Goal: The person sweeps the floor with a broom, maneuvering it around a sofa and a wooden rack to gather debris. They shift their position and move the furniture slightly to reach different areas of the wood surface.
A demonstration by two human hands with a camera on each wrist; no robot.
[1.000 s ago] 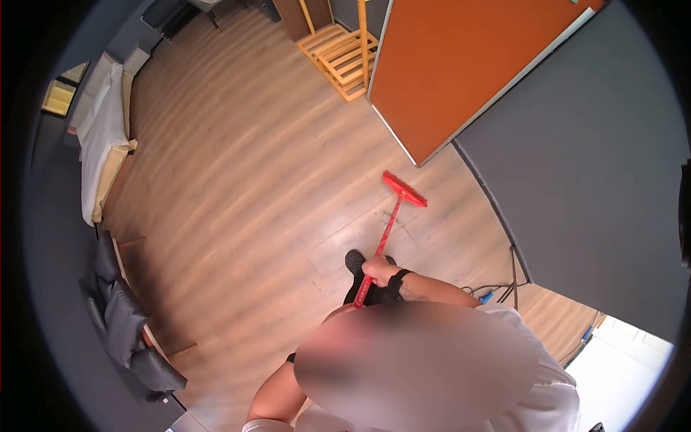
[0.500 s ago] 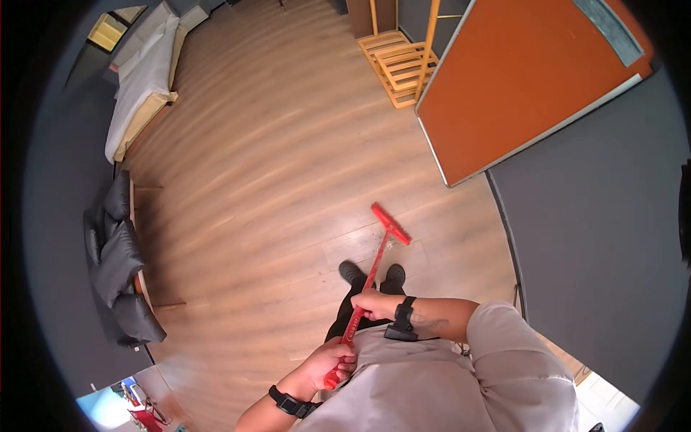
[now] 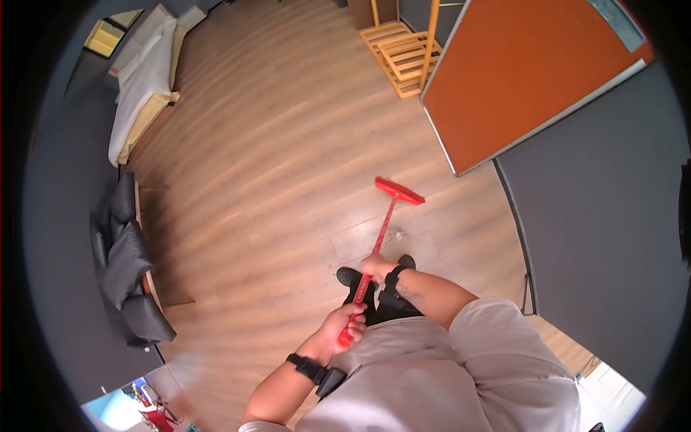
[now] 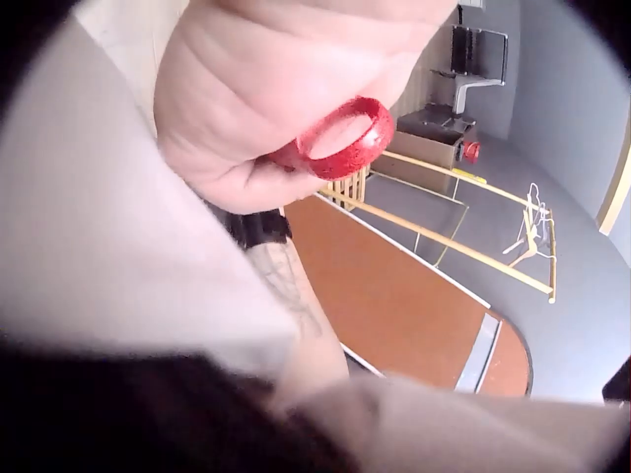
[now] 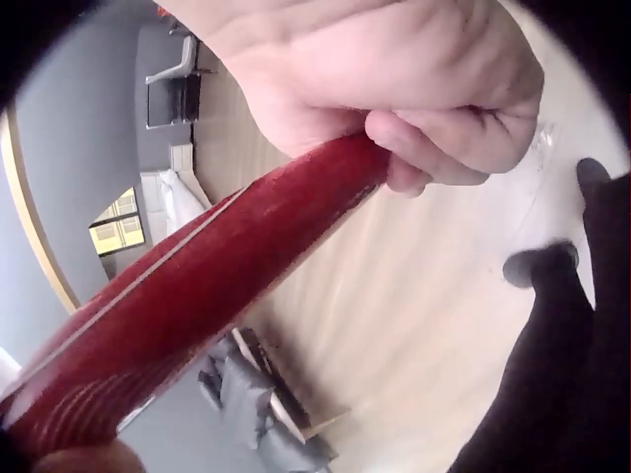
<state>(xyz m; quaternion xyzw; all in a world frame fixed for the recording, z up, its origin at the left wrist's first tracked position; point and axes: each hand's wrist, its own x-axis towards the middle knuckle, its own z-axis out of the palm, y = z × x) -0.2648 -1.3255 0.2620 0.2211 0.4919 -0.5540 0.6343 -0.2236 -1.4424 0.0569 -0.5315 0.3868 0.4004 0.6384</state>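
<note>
A red broom (image 3: 399, 191) lies with its bristled head on the wood floor, ahead of the feet. Its red handle (image 5: 237, 266) slants back toward the body. Around the top end of the handle curls my left hand (image 3: 341, 328); in the left wrist view the round hollow end cap (image 4: 357, 138) pokes out of the fist. Farther down, my right hand (image 3: 377, 268) grips the shaft, fingers wrapped about it in the right wrist view. Small pale debris (image 3: 394, 235) is scattered between the broom head and the shoes (image 3: 348, 277).
A large orange board (image 3: 533, 79) stands at the right by a grey wall (image 3: 597, 201). Behind it is a wooden rack (image 3: 403, 57). Along the left are a dark cushioned sofa (image 3: 129, 266) and a bed (image 3: 144, 93).
The broom head first came nearer the feet, over the debris, then swung forward beyond it. Both hands keep their hold on the handle. The head view has shifted.
</note>
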